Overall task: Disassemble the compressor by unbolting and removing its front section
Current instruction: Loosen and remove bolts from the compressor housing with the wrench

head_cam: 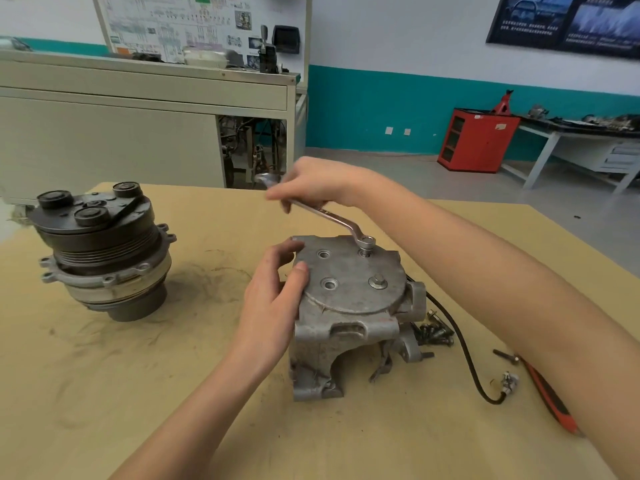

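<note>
Head: right hand (318, 183) (curled) round wrench (332, 220)

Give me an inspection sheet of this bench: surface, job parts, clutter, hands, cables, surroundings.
Surface: tan table, smudged with dark grime.
Job's things: compressor housing upright; wrench ring end on one top bolt; second bolt seated; two holes empty; pulley section stands apart at left.
Clutter: loose bolts beside the housing; single bolt and orange-handled tool at right.
Hands: left hand grips the housing's edge; right hand holds the wrench.
Cables: black cable runs from the housing to a free connector.
Surroundings: red cabinet, grey workbench, wall chart.
</note>
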Tool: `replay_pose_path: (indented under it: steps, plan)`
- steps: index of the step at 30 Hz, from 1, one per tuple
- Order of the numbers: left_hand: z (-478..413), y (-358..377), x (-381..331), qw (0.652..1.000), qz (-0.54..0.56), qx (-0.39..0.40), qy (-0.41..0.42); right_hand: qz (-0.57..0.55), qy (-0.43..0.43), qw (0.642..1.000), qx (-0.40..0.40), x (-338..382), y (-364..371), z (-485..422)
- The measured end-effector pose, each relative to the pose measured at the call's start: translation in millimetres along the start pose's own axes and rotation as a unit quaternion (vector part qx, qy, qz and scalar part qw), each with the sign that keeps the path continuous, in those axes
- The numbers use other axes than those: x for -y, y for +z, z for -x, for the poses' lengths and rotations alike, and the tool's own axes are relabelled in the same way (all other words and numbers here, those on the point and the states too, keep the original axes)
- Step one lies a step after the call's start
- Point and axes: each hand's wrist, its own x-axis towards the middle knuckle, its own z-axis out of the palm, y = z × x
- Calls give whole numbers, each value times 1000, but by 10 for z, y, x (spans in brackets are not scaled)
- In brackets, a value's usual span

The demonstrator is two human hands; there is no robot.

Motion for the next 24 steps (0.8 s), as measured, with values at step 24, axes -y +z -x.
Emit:
replay_pose_path:
  steps: [24]
  plan:
    - [3, 11, 39, 999, 30, -8, 21, 19, -249, 914, -321, -526, 578, 2315]
